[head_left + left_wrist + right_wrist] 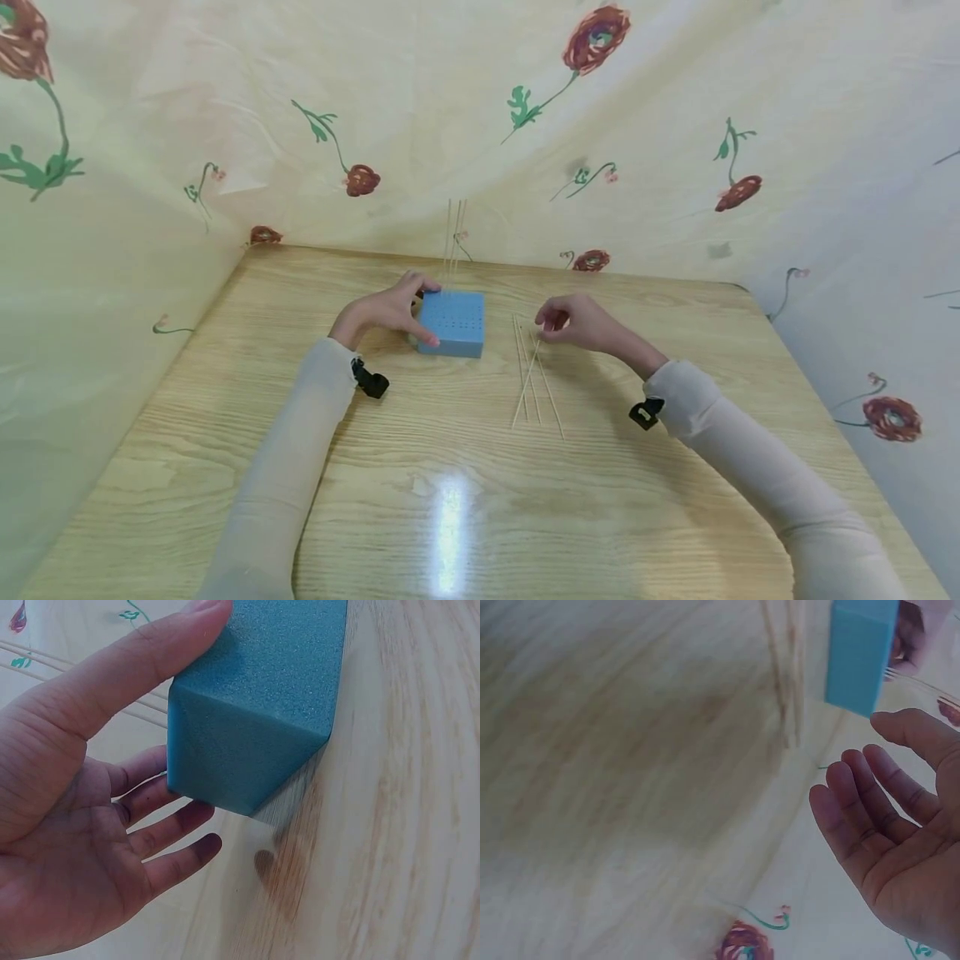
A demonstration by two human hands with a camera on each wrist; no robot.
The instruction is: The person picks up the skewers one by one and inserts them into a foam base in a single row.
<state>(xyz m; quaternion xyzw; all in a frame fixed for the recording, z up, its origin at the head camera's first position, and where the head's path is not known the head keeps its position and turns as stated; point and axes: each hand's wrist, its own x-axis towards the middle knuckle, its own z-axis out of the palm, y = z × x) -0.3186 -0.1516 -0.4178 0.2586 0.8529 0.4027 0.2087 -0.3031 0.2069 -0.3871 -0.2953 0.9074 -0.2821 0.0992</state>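
Note:
A light blue block (pixel 453 321) with rows of small holes in its top sits toward the back of the table. My left hand (pixel 392 307) holds it from the left, thumb at the front edge and fingers round the back. In the left wrist view the thumb lies along the block (pixel 262 675). Three thin sticks (pixel 454 242) stand upright in its back left holes. Several more thin wooden sticks (pixel 526 383) lie crossed on the table right of the block. Over their far ends hovers my right hand (pixel 577 323), thumb and fingers apart and nothing between them in the right wrist view.
The wooden table (pixel 375 467) meets a flowered sheet (pixel 420 108) hanging behind it and on both sides. Black camera mounts (pixel 371 379) are strapped to both wrists. A bright light reflection shows on the table's front part.

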